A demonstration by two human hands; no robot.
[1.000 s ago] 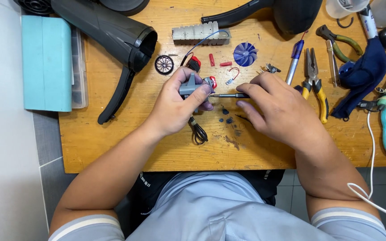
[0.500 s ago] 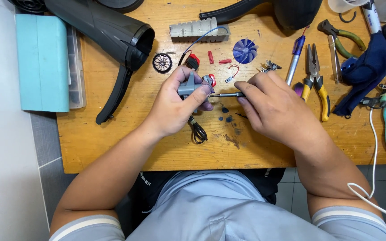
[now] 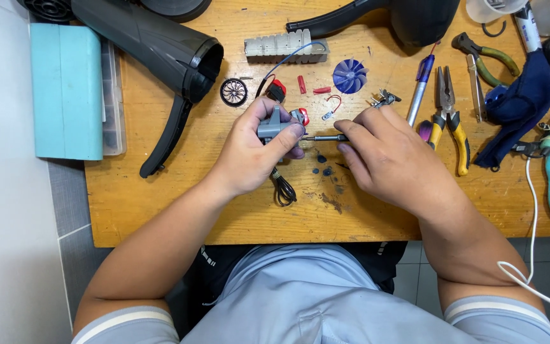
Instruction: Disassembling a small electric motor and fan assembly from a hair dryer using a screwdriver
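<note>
here the wooden worktop [image 3: 160, 216] carries everything, so start with the biggest piece: a black hair dryer housing [image 3: 160, 51] lies at the upper left with its handle angled down toward the near edge. beside it, at the far left, sits a teal box [image 3: 65, 89] on a clear plastic case. a second black shell part [image 3: 408, 16] lies along the top edge. to the right are a dark blue cloth [image 3: 517, 108], yellow-handled pliers [image 3: 453, 127] and a blue pen [image 3: 420, 86].

the left hand [image 3: 249, 159] is clenched around a small grey motor unit [image 3: 274, 126], held just above the middle of the worktop, thumb and fingers wrapped over it. the right hand [image 3: 396, 159] has its grip closed on a slim screwdriver [image 3: 326, 137], whose tip points left and meets the motor unit at its red-marked end.

smaller bits lie behind the hands: a grey heating element block [image 3: 284, 48], a blue fan impeller [image 3: 349, 76], a round black grille ring [image 3: 233, 92], a red switch [image 3: 277, 90] with wires, and a coiled black cord [image 3: 284, 190] below the left hand.
</note>
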